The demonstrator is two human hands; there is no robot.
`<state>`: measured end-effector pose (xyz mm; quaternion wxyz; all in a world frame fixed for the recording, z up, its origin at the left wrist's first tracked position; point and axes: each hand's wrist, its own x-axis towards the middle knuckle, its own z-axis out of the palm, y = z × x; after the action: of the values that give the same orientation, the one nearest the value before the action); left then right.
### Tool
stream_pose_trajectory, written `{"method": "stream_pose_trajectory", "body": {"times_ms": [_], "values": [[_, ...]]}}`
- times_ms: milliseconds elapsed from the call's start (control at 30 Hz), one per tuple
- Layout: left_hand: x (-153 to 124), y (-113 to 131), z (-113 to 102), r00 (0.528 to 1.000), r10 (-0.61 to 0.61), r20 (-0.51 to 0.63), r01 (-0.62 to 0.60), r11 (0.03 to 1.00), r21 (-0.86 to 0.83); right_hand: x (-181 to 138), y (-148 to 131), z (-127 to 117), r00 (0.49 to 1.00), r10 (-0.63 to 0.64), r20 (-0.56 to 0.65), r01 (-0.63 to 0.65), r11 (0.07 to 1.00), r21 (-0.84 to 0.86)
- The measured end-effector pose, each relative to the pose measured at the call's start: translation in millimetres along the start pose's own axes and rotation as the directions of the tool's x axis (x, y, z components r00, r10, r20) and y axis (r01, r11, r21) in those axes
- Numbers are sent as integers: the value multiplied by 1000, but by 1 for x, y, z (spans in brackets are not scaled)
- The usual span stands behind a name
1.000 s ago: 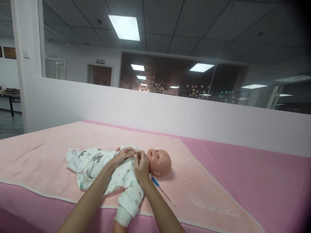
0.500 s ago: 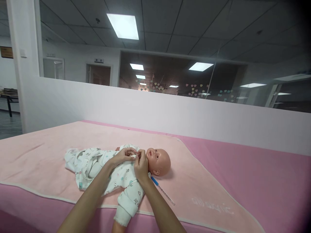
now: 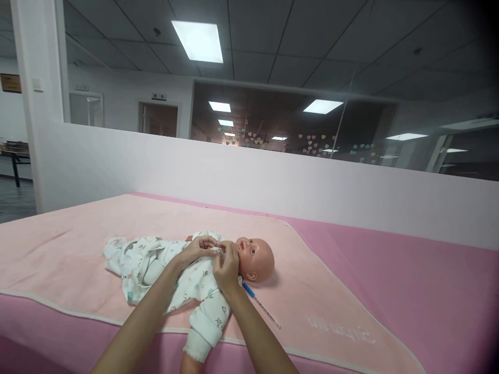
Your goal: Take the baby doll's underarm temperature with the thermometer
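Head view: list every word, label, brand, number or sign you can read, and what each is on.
None can be read with certainty.
Peach blanket, nearer right part: white lettering, too smeared to quote.
Blue-capped thermometer: scale-like marks, too small.
Dark sign above the doorway: too small.
Paler sign farther left: too faint.
Wall plaque, left edge: too blurred.
Doll's outfit: small printed motifs, no legible word.

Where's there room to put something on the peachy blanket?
There's bare blanket left of the doll, and between the blue-ended stick and the lettering. It's crowded near the doll's chin, where the left hand and right hand are.
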<state>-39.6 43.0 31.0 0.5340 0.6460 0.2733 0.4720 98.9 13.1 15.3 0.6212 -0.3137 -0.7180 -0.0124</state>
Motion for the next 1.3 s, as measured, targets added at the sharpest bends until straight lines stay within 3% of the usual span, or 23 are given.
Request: {"method": "stream_pose_trajectory", "body": {"times_ms": [200, 333, 533, 633, 800, 967, 1067, 1133, 1300], "values": [[-3, 5, 4, 999, 13, -35, -15, 998, -57, 1, -4, -2, 995, -28, 92, 34, 997, -70], [-3, 8, 6, 999, 19, -42, -21, 999, -38, 1, -4, 0, 998, -7, 68, 12, 997, -75], [-11, 15, 10, 999, 32, -24, -27, 983, 180, 0, -1, 2, 999, 42, 10, -41, 995, -90], [-21, 20, 6, 1000, 10, -7, -8, 950, 313, 1, -2, 0, 994, -12, 106, 25, 992, -120], [-36, 13, -9, 1000, -2, -21, 10, 936, 353, 2, -9, -5, 950, -126, 286, 173, 974, -146], [-43, 3, -3, 967, 176, -182, -54, 844, 533, 4, -16, -8, 916, -139, 375, 205, 969, -140], [-47, 7, 6, 936, 283, -209, -92, 770, 631, 4, -17, -9, 917, -131, 376, 196, 970, -142], [-49, 12, 8, 947, 263, -186, -92, 775, 625, 3, -15, -8, 928, -118, 353, 178, 973, -144], [-53, 19, 0, 995, 59, -77, -19, 894, 449, 2, -8, -3, 955, -68, 289, 111, 984, -137]]}}
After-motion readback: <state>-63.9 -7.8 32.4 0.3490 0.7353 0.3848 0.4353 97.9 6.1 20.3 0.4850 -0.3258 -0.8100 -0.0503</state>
